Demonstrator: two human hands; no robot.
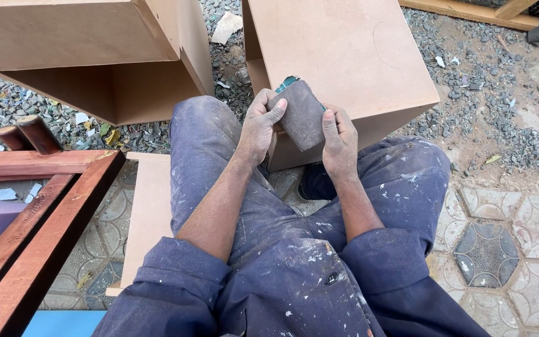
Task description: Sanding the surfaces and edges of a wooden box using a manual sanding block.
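Observation:
A worn brown sheet of sandpaper, with a green edge at its top, is gripped between both my hands in front of my knees. My left hand pinches its left side with the thumb across the front. My right hand holds its right side, thumb lying on the sheet. Right behind the sandpaper stands a plain fibreboard box, its corner between my legs. I sit in dusty blue work clothes spotted with paint.
A second open fibreboard box lies at the upper left. A flat board rests by my left leg. A red-brown wooden frame fills the lower left. Gravel covers the ground beyond, patterned tiles at right.

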